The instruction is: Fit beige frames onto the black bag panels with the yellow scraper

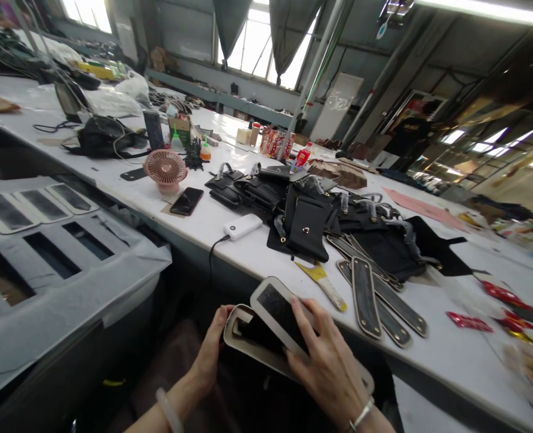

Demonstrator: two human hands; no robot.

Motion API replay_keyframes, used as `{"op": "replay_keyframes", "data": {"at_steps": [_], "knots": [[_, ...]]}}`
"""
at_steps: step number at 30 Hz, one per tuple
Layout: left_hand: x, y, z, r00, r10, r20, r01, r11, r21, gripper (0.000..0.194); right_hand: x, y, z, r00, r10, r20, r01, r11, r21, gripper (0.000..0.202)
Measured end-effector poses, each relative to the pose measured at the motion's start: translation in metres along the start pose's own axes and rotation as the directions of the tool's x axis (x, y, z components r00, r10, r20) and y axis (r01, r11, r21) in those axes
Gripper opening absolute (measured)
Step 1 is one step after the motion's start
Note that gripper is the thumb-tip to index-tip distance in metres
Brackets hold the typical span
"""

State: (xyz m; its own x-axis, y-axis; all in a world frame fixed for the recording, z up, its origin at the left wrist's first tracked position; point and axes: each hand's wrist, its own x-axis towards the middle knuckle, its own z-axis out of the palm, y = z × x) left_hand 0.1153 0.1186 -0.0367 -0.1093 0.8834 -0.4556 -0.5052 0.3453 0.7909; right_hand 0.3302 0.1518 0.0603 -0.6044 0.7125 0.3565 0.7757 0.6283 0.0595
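My left hand (pixel 211 349) grips the left end of a dark bag body with a beige, round-cornered rim (pixel 255 353), held over my lap. The thumb lies along the rim, and the other fingers are mostly hidden. My right hand (pixel 327 361) is closed on a flat, round-ended panel (pixel 273 304) with a pale border and dark middle. That panel sits tilted above the rim's opening, its far end raised. Whether it touches the rim under my right fingers is hidden. Just beyond, on the table, lie a yellow-handled scraper (pixel 323 285) and several dark strips with pale edges (pixel 366 297).
Black bags (pixel 309 222) are heaped on the white table (pixel 185 240). A white power bank (pixel 243 227) with a cable, a phone (pixel 186 201) and a pink fan (pixel 166 168) stand left of them. A covered rack (pixel 126 264) holds similar panels at left. A person (pixel 406 138) stands far back.
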Motion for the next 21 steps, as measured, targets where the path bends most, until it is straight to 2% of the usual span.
{"op": "replay_keyframes", "data": {"at_steps": [6, 11, 13, 15, 17, 19, 21], "knots": [[0.006, -0.005, 0.004, 0.998, -0.028, 0.064, 0.042, 0.971, -0.234, 0.052, 0.001, 0.021, -0.007, 0.997, -0.055, -0.051, 0.049, 0.992, -0.115, 0.073], [0.009, -0.009, 0.005, 0.989, -0.036, 0.145, 0.082, 0.943, -0.321, 0.053, -0.003, -0.001, 0.004, 0.983, -0.178, -0.045, 0.165, 0.966, -0.201, 0.064], [0.01, -0.011, 0.006, 0.989, -0.023, 0.149, 0.074, 0.936, -0.344, 0.051, -0.003, -0.01, 0.012, 0.982, -0.187, -0.003, 0.185, 0.972, -0.146, 0.068], [0.01, -0.013, 0.006, 0.99, -0.03, 0.136, 0.077, 0.932, -0.355, 0.049, -0.001, -0.013, 0.018, 0.977, -0.18, 0.113, 0.181, 0.983, 0.002, 0.077], [0.01, -0.014, 0.006, 0.992, -0.051, 0.118, 0.09, 0.931, -0.355, 0.048, 0.003, -0.011, 0.018, 0.939, -0.174, 0.297, 0.132, 0.979, 0.157, 0.084], [0.009, -0.014, 0.006, 0.994, -0.063, 0.089, 0.092, 0.929, -0.36, 0.048, 0.01, -0.008, 0.014, 0.859, -0.17, 0.484, 0.057, 0.969, 0.241, 0.084], [0.008, -0.014, 0.007, 0.995, -0.071, 0.068, 0.091, 0.925, -0.369, 0.047, 0.019, -0.008, 0.009, 0.772, -0.158, 0.615, -0.007, 0.966, 0.257, 0.082]]}}
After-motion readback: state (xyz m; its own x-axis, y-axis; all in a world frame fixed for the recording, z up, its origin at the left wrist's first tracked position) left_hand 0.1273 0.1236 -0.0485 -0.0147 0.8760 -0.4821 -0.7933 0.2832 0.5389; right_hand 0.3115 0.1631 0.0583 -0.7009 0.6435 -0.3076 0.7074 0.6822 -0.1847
